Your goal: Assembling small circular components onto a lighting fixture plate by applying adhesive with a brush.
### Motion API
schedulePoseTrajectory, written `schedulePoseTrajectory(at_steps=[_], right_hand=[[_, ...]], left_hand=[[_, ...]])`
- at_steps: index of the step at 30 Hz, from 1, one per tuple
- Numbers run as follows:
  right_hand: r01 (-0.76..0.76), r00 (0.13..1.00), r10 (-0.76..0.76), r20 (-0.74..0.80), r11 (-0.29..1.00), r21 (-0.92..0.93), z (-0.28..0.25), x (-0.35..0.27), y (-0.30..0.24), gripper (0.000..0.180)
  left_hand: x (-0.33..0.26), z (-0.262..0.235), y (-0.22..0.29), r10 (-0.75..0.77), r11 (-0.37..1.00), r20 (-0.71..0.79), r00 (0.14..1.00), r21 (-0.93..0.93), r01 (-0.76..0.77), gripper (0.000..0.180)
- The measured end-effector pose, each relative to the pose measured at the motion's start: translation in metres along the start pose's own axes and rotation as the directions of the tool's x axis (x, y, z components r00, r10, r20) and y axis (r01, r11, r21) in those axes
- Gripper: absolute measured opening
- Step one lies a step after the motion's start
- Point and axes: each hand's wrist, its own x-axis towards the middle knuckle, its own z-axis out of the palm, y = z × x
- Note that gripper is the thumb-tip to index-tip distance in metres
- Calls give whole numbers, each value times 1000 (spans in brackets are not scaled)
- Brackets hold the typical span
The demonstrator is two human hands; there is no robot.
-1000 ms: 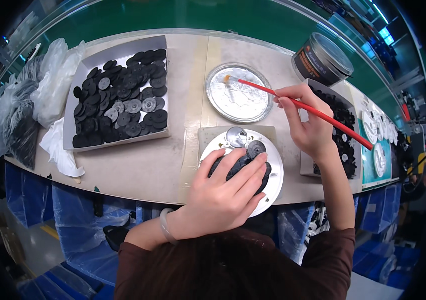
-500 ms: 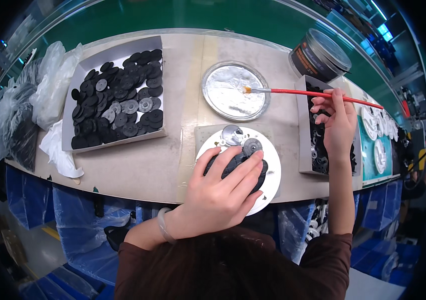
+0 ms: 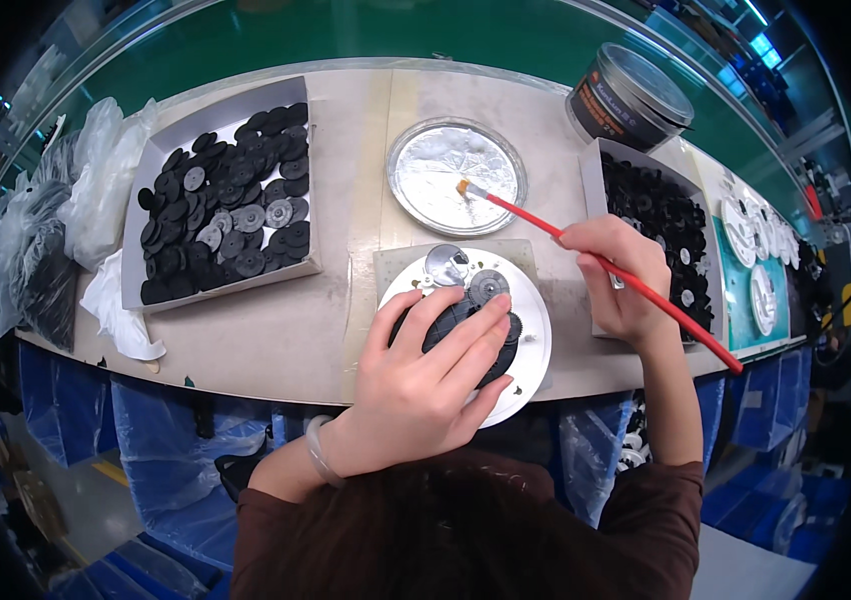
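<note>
My left hand (image 3: pixel 426 370) lies over a black gear part (image 3: pixel 454 325) on a round white plastic base (image 3: pixel 534 365), its fingers spread across the part and the thumb by its near right side. Beyond the fingertips, a grey gear (image 3: pixel 489 287) and a shiny round metal piece (image 3: pixel 446 266) show on the base. My palm hides much of the rest. My right hand (image 3: pixel 626 275) is closed round the red handle of a paintbrush (image 3: pixel 646 290). The brush's bristles reach into a shallow round dish (image 3: pixel 406 205) with a shiny, silvery inside, touching or just above its surface.
At the left stands an open box (image 3: pixel 311 185) of black gears, beside clear plastic bags (image 3: pixel 96 200) and a white cloth (image 3: pixel 118 305). A box of small black parts (image 3: pixel 601 190) is at the right. Behind it stands a tub (image 3: pixel 631 100); white parts (image 3: pixel 763 300) lie farther right.
My right hand has moved left and nearer, turning the brush so its handle end slopes down toward me. The bristles stay at the dish. My left hand keeps its place on the part.
</note>
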Motion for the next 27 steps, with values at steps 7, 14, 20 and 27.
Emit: schedulePoseTrajectory(at_steps=[7, 14, 20, 27], right_hand=[[-192, 966, 215, -142, 968, 162, -4, -5, 3, 13], [-371, 761, 588, -274, 741, 560, -11, 2, 11, 25], [-209, 974, 219, -52, 968, 142, -9, -7, 7, 13], [-283, 918, 346, -192, 913, 293, -8, -4, 5, 17]], left_hand=[[0, 1, 0, -4, 1000, -7, 1000, -2, 4, 34], [0, 0, 0, 0, 1000, -12, 1000, -3, 0, 35], [0, 0, 1, -1, 1000, -1, 1000, 4, 1, 36], [1, 0, 0, 12, 1000, 1, 1000, 4, -12, 37]])
